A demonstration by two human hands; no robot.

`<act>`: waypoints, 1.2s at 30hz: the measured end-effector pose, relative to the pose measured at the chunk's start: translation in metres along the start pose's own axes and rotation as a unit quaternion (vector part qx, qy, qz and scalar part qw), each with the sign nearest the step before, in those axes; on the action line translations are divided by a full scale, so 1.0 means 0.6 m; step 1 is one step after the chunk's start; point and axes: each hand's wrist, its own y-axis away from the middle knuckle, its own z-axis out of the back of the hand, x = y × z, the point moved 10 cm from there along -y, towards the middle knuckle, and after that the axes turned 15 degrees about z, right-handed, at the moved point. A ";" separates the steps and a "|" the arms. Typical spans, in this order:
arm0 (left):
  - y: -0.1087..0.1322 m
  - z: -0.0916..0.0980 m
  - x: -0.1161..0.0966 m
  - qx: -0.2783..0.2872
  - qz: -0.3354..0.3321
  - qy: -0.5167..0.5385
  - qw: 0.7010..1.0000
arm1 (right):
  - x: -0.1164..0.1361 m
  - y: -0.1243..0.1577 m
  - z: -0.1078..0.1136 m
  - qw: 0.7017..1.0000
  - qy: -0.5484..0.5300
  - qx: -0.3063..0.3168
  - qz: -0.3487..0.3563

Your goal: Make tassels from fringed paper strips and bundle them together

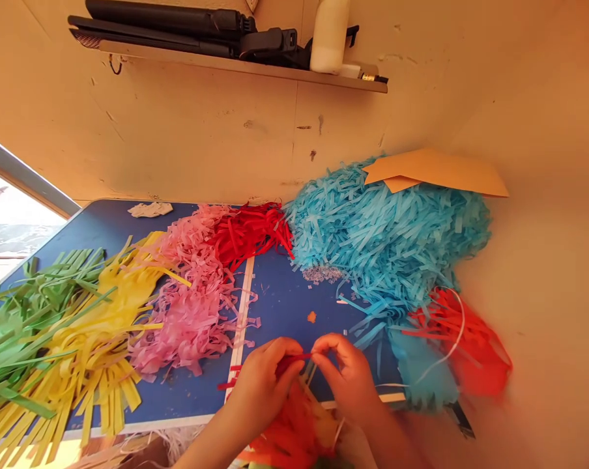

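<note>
Near the front edge of the blue table (pixel 187 391), my left hand (pixel 265 374) is closed on a red paper strip (pixel 301 356). My right hand (pixel 341 371) pinches the other end of that strip between thumb and fingertips, so it spans the small gap between both hands. Red strip ends stick out to the left of my left hand. Below my hands hangs a bunch of orange-red paper fringe (pixel 294 430), partly covered by my forearms.
Green (pixel 45 306), yellow (pixel 113 306) and pink paper fringe (pixel 191 293) lie to the left. Red fringe (pixel 250 231) and a large blue fringe pile (pixel 382 234) sit against the wall, with orange paper (pixel 436 168) on top. A shelf (pixel 236 63) holds black items and a white bottle (pixel 330 36).
</note>
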 end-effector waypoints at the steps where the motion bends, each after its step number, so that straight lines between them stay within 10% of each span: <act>1: 0.000 0.000 -0.001 0.004 0.002 0.001 1.000 | 0.001 0.002 0.000 1.000 0.003 0.006 -0.003; 11: 0.003 -0.003 -0.011 0.015 -0.028 0.003 0.999 | -0.019 0.010 -0.005 0.990 -0.112 0.018 -0.077; 18: 0.000 -0.006 -0.022 0.020 -0.051 0.006 0.999 | 0.005 0.008 0.014 1.000 -0.015 0.003 -0.003; 36: 0.039 -0.004 -0.051 -0.130 -0.220 -0.009 0.967 | 0.018 0.024 0.033 0.999 0.015 -0.040 -0.014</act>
